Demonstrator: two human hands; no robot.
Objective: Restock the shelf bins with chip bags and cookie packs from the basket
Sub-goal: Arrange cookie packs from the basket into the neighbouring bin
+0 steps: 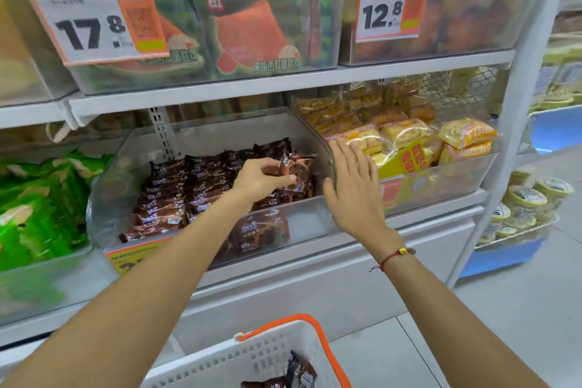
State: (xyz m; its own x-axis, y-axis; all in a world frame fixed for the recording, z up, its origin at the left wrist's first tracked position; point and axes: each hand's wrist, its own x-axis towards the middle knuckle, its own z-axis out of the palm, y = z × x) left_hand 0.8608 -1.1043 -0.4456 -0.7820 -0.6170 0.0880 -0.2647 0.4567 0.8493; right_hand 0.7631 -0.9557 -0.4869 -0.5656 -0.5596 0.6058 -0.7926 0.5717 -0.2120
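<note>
Head view: left hand point(259, 179) pinches brown pack point(294, 167) inside bin point(305, 224), placing step. Right hand point(354, 189) spread at 3 o'clock. Next: release, return to basket point(252, 353) at 6 o'clock.

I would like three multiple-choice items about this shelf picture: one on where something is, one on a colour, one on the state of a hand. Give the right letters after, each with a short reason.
1. Where is the pack that the left hand holds?
A. over the clear bin of brown packs
B. inside the basket
C. on the top shelf

2. What colour is the rim of the white basket?
A. blue
B. orange
C. green

3. How is the right hand?
A. curled round a yellow pack
B. open, fingers straight, at the bin's right wall
C. holding the basket handle

Answers:
1 A: the brown pack is pinched above the clear bin, over the rows of like packs.
2 B: an orange band runs along the basket's edge.
3 B: the fingers are spread and grip nothing.
</note>
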